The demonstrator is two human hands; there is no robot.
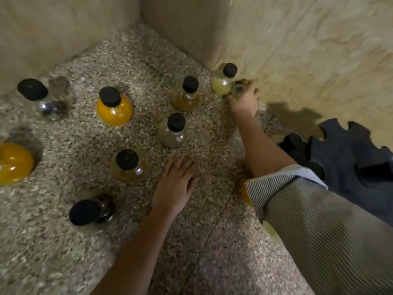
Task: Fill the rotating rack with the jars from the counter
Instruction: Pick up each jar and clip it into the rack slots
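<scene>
Nine black-capped jars stand scattered across the speckled table [131,60]. Right hand [244,101] is clamped on a pale yellow jar [223,81] at the far edge by the wall; left hand [175,186] lies flat, fingers apart. Dark rack [348,150] sits at the right edge.

The single head-worn camera looks steeply down, close over the speckled stone counter [106,241], toward its tiled corner.
</scene>
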